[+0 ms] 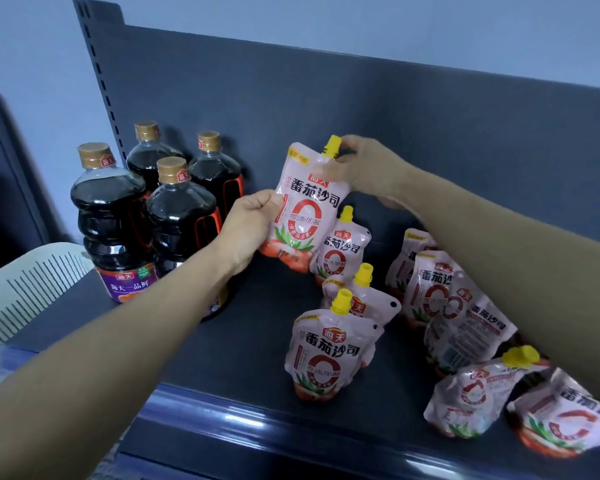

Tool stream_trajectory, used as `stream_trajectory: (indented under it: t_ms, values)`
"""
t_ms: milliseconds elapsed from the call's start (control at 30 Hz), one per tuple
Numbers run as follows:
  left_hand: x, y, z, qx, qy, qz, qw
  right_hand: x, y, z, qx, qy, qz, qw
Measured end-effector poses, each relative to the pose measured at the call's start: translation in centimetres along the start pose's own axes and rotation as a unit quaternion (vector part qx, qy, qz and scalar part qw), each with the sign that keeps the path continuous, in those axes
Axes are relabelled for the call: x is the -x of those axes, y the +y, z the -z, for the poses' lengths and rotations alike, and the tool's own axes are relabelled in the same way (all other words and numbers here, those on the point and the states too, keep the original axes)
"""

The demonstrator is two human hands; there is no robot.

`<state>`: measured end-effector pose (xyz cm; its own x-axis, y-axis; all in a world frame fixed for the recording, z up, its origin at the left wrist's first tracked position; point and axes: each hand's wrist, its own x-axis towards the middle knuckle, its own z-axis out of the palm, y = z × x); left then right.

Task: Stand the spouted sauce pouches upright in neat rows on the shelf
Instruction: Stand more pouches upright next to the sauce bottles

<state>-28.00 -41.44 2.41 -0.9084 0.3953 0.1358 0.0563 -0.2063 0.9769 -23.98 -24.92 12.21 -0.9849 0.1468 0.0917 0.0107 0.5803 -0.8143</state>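
Observation:
Both hands hold one pink-and-white sauce pouch [300,209] with a yellow spout, lifted above the dark shelf [243,341] near its back panel. My left hand [248,226] grips the pouch's lower left edge. My right hand [364,168] pinches its top corner beside the spout. Below it, three pouches stand upright in a row from back to front [343,251], [364,299], [326,355]. To the right, several pouches [465,323] lean or lie in a loose heap, partly hidden by my right forearm.
Several tall dark soy sauce bottles [181,216] with gold caps stand at the shelf's left. A pale slotted plastic basket [25,289] sits at the far left. The shelf's glossy front rail [257,420] runs across the bottom.

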Motion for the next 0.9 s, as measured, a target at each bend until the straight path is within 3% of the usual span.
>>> stream_trajectory:
  t_ms: [200, 300, 400, 567, 900]
  values:
    - [-0.5, 1.7, -0.1, 0.069, 0.030, 0.028, 0.997, -1.0, -1.6, 0.8, -0.117, 0.060, -0.047, 0.990]
    - [-0.7, 1.8, 0.5, 0.025, 0.057, 0.133, 0.989, -1.2, -2.5, 1.1, -0.175, 0.109, -0.052, 0.977]
    - [-0.2, 1.4, 0.2, 0.054, 0.010, 0.206, 0.977, -1.3, -2.9, 1.1, -0.188, 0.124, -0.047, 0.973]
    - [-0.6, 1.1, 0.1, 0.139, 0.048, 0.193, 0.970, -1.0, -2.9, 0.1, -0.180, 0.120, -0.054, 0.975]
    - [-0.4, 0.1, -0.8, 0.145, 0.073, 0.234, 0.959, -0.1, -2.5, 0.2, -0.147, 0.133, -0.060, 0.978]
